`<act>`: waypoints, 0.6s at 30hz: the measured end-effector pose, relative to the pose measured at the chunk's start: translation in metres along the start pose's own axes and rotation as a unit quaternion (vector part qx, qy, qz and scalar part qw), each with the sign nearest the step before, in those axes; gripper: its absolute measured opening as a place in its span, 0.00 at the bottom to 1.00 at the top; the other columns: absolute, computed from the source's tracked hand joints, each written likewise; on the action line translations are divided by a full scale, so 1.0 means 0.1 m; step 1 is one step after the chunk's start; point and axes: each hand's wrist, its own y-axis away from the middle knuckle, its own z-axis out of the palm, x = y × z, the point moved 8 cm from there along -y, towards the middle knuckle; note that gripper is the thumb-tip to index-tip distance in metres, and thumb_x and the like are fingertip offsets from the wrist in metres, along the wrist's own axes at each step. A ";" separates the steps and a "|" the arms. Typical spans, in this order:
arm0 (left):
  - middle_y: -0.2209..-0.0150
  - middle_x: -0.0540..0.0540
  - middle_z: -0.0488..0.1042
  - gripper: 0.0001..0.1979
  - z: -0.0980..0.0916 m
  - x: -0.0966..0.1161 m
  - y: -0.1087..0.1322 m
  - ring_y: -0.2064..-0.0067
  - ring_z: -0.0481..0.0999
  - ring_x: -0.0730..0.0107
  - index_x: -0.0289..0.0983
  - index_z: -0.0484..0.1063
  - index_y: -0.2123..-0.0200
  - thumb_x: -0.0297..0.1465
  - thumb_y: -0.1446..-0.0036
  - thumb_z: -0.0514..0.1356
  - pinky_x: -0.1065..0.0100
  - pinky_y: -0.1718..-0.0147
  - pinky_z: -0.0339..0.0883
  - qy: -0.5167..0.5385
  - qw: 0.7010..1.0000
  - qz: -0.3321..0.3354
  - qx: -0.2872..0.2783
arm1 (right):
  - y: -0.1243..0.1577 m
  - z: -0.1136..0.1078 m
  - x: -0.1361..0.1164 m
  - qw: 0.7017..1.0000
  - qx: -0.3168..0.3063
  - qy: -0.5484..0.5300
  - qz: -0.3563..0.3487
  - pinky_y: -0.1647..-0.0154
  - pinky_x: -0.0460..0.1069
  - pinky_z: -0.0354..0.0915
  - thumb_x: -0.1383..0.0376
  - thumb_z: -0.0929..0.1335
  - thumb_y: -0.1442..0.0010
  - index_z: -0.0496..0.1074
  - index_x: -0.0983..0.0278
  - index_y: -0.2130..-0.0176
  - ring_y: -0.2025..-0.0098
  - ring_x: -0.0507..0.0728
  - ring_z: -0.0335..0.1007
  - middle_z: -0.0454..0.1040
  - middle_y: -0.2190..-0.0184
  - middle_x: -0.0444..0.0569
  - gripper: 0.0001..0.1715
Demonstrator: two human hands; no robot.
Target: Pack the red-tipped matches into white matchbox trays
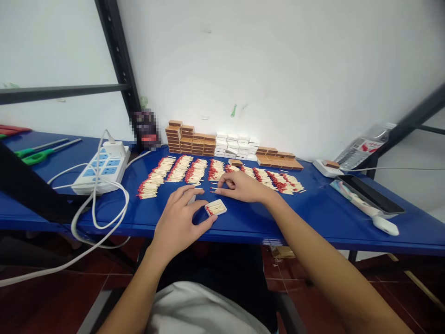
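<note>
A small white matchbox tray point(219, 208) with several red-headed matches inside sits near the table's front edge. My left hand point(181, 220) has its thumb and index finger at the tray's edges, curved loosely around it. A pale grey-white piece point(191, 200), partly hidden, shows under the left fingers. My right hand point(241, 186) is just beyond the tray, its thumb and index finger pinched at a few loose matches point(213, 187) on the blue table. Piles of matches point(151, 181) lie in slanted rows beyond both hands.
Brown matchboxes point(193, 144) and white trays point(236, 144) are stacked along the wall. One brown box point(235, 163) lies among the piles. A white power strip point(100, 169) with cables stands left. A plastic bottle point(365, 146) and a black tray point(371, 192) are at right.
</note>
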 end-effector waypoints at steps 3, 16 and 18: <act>0.41 0.41 0.79 0.11 -0.01 0.00 0.00 0.35 0.72 0.47 0.40 0.83 0.54 0.39 0.36 0.71 0.43 0.35 0.69 0.001 1.000 -0.001 -0.001 | 0.00 0.03 0.00 1.000 -0.019 -0.016 -0.001 0.68 0.49 0.48 0.54 0.73 0.33 0.79 0.64 0.61 0.73 0.52 0.57 0.62 0.76 0.39 0.15; 0.41 0.41 0.79 0.10 -0.01 0.00 0.01 0.35 0.72 0.47 0.41 0.83 0.55 0.39 0.35 0.70 0.43 0.36 0.69 0.000 1.000 -0.005 0.000 | 0.08 -0.05 -0.08 0.998 -0.022 -0.060 -0.014 0.69 0.49 0.49 0.56 0.72 0.32 0.80 0.64 0.60 0.73 0.51 0.53 0.57 0.77 0.37 0.14; 0.41 0.41 0.79 0.10 -0.01 0.00 0.01 0.35 0.72 0.47 0.41 0.83 0.54 0.39 0.35 0.70 0.43 0.36 0.69 0.001 1.000 -0.007 -0.003 | 0.12 -0.02 -0.15 0.994 -0.053 -0.095 -0.024 0.69 0.49 0.49 0.52 0.73 0.33 0.80 0.64 0.59 0.74 0.51 0.52 0.55 0.77 0.36 0.17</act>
